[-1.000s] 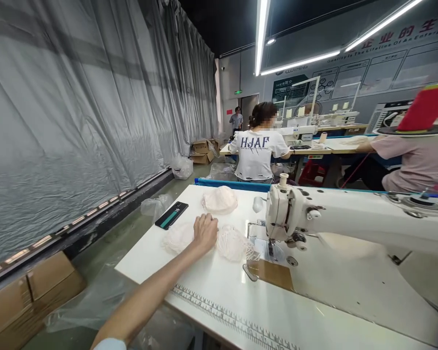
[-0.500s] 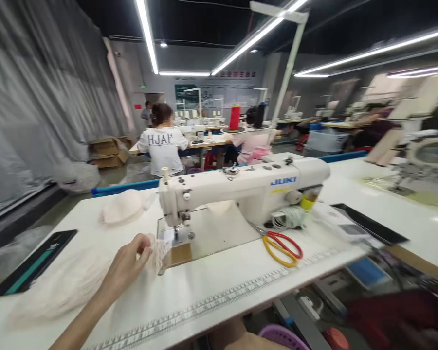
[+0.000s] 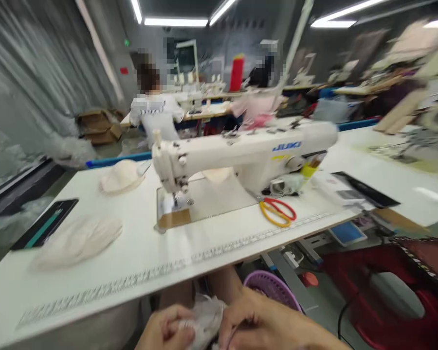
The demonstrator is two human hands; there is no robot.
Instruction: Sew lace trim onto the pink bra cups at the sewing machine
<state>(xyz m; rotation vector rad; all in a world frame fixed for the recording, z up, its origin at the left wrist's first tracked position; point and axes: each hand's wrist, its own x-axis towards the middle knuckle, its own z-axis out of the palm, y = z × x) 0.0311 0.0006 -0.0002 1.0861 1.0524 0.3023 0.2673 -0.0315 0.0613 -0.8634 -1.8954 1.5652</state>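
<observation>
Below the table's front edge, over my lap, my left hand (image 3: 170, 328) is closed on a small piece of thin whitish fabric (image 3: 207, 318). My right hand (image 3: 257, 321) is closed at the other side of the same piece, fingers bent; motion blurs the details. Above them on the table stands a white JUKI sewing machine (image 3: 219, 150). A pile of cream fabric pieces (image 3: 80, 238) lies to the left, and a second cream piece (image 3: 122, 176) rests farther back. Scissors with red and yellow handles (image 3: 277, 212) lie in front of the machine's base.
A ruler strip (image 3: 160, 269) runs along the table's front edge. A black and green flat case (image 3: 45, 224) lies at far left. Beside my legs is a purple basket (image 3: 273, 287); a red stool (image 3: 383, 296) stands at right. Co-workers sit beyond the table, one in a white shirt (image 3: 155, 114).
My left hand has moved from beside the needle area down below the table edge, bringing whitish fabric to my right hand. The view has tilted downward.
</observation>
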